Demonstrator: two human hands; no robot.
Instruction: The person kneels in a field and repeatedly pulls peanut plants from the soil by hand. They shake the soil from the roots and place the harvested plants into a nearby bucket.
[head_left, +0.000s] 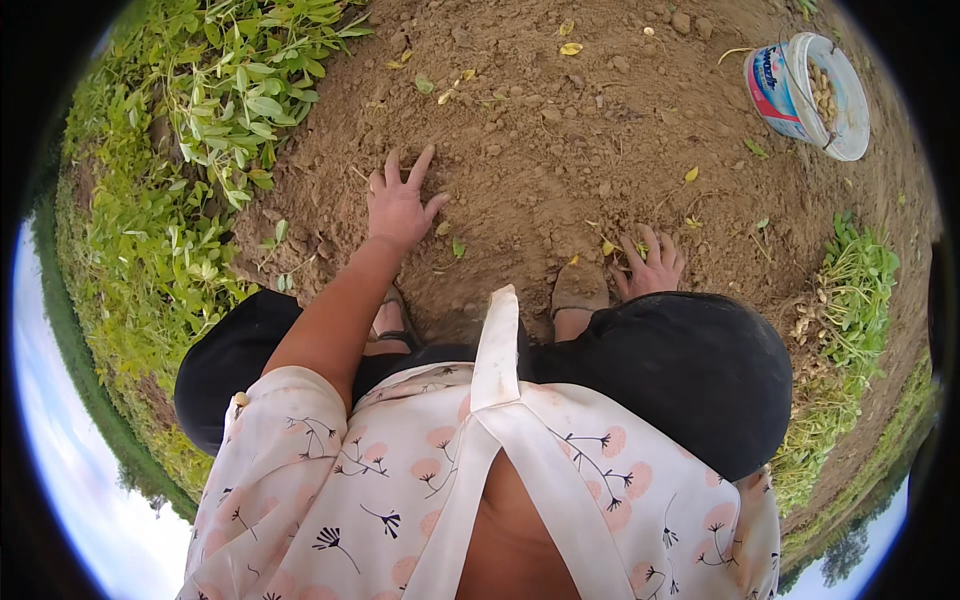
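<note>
My left hand (401, 201) rests palm down on the loose brown soil (510, 187), its dusty fingers spread and nothing seen in them. Farther right, my right hand (654, 264) reaches down beside my foot, fingers apart against the dirt; the black-trousered knee (690, 360) hides its wrist. A small yellow leaf (608, 247) lies by its fingertips. Ahead of my left hand, a pale peanut pod (444, 97) sits on the ground. At the upper right, a white plastic bucket (776, 90) with a printed label and wire handle contains peanuts in their shells (823, 94).
Leafy green peanut plants (247, 97) grow along the left. Pulled plants (859, 300) lie in a row at the right, with pods (806, 319) on their roots. Fallen leaves (571, 49) and clods (680, 22) dot the soil. My sandalled feet (581, 289) stand between the hands.
</note>
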